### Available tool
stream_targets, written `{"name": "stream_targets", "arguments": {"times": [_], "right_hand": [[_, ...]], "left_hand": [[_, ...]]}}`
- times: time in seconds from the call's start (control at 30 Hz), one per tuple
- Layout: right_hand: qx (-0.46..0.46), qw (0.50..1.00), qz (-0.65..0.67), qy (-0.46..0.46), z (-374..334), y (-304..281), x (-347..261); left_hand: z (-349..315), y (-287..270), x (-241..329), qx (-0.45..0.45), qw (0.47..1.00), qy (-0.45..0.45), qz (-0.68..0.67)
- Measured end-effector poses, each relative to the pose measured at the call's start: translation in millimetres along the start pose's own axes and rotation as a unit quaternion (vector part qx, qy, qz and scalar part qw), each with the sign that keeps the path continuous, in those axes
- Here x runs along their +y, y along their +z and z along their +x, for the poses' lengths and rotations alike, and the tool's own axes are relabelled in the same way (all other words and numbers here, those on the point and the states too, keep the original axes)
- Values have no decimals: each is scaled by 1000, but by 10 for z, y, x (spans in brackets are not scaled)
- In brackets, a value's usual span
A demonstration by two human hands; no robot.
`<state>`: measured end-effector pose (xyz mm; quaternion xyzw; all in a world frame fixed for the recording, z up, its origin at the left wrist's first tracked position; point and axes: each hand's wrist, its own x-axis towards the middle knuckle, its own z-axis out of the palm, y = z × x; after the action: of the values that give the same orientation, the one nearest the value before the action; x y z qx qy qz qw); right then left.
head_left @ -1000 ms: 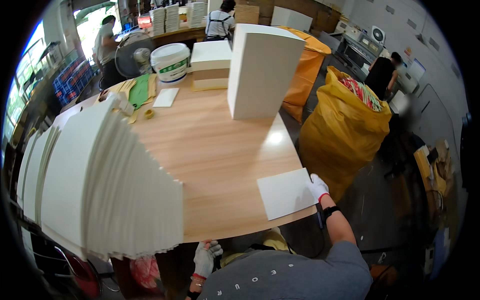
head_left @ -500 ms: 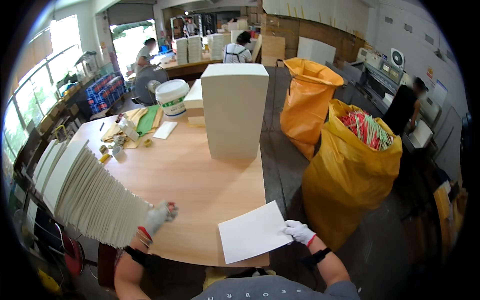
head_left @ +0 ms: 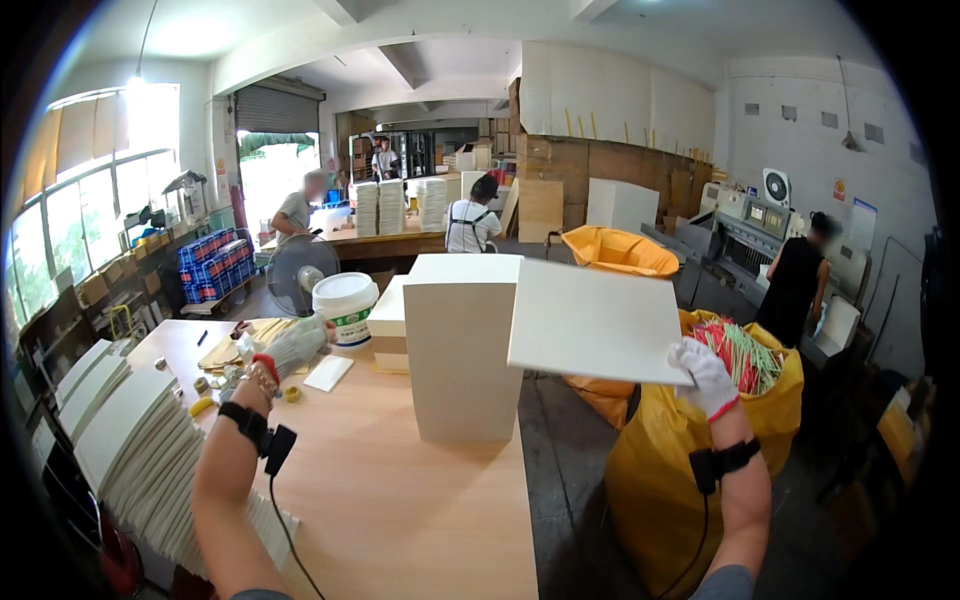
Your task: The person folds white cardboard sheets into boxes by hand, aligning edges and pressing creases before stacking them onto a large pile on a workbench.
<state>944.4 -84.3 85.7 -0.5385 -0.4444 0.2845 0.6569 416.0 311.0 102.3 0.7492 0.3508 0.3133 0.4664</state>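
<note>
My right hand [head_left: 703,378], in a white glove, grips a white board [head_left: 600,322] by its lower right corner. The board is raised and tilted, its left edge overlapping the right side of a tall white block-like stack [head_left: 462,360] on the table; whether they touch I cannot tell. My left hand [head_left: 298,346], in a greyish glove with a red cuff, is held over the table's left part, near a white bucket [head_left: 345,300]. Its fingers are loosely stretched, slightly blurred, with nothing visible in them. A long leaning row of white boards [head_left: 130,430] lies at left.
The wooden table [head_left: 400,520] carries tape rolls, cloths and a small white card [head_left: 329,374]. A yellow bag [head_left: 660,480] of red and green strips and an orange bag [head_left: 620,252] stand at right. A fan [head_left: 300,272] stands beyond. Several people work farther off.
My right hand has lifted the white board from the table's near edge up beside the tall stack. My left hand has moved up and forward from the leaning boards. The view has tipped upward.
</note>
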Motion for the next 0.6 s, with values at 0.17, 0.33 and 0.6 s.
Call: {"name": "stream_targets", "arguments": {"times": [0.17, 0.33, 0.6], "right_hand": [[-19, 916, -315, -249, 1107, 192, 167], [-65, 989, 110, 78, 1803, 375, 310], [11, 780, -490, -389, 2497, 887, 646]], "left_hand": [[1108, 192, -268, 59, 980, 89, 170], [1394, 704, -27, 150, 940, 166, 258], [2162, 930, -565, 99, 989, 115, 0]]}}
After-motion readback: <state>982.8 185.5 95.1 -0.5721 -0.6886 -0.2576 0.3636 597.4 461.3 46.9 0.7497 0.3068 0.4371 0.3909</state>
